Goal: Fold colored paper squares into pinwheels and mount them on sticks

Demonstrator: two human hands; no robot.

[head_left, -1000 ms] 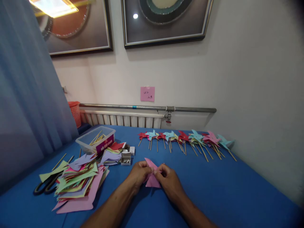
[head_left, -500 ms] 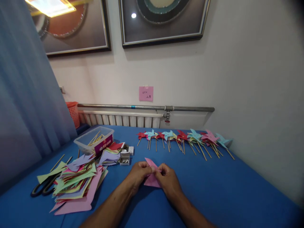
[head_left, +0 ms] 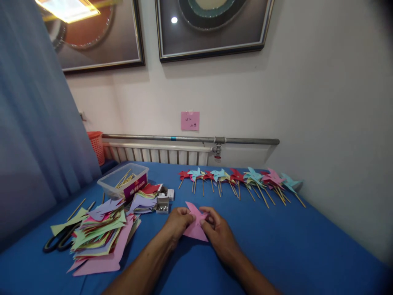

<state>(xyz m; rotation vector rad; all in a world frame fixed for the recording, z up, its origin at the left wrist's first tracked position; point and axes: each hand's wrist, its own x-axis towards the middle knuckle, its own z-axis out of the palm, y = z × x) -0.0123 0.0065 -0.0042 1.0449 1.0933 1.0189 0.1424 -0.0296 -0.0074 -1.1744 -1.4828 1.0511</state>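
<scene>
A pink cut paper piece (head_left: 194,229) lies on the blue table (head_left: 276,246) between my hands. My left hand (head_left: 177,222) pinches its left side, fingers curled. My right hand (head_left: 216,230) pinches its middle and right side, fingers bent over the paper. Both hands rest low on the table near its centre.
A heap of coloured cut paper (head_left: 101,233) lies at the left, with black scissors (head_left: 58,241) under its edge. A clear tub of wooden sticks (head_left: 124,181) and small boxes of pins (head_left: 163,203) stand behind it. A row of finished pinwheels (head_left: 242,180) lines the far right.
My hands have shifted slightly on the pink paper, and its upper corner now lies flatter and more exposed. Nothing else on the table has moved.
</scene>
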